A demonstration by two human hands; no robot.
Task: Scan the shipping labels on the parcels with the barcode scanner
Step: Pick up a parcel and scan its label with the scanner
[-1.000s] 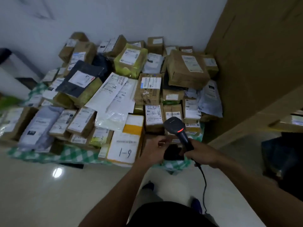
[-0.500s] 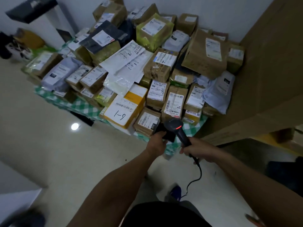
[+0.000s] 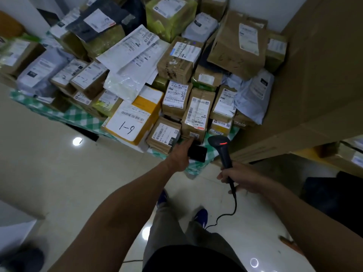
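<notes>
Right hand clamps the barcode scanner, nose toward the brown parcel right of the 1-9 box, while left hand, gripping a dark device (phone, maybe), points out its label.

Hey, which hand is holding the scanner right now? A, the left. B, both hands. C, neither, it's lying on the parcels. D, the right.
D: the right hand grips the scanner by its handle, while the left hand holds only a black device.
</notes>
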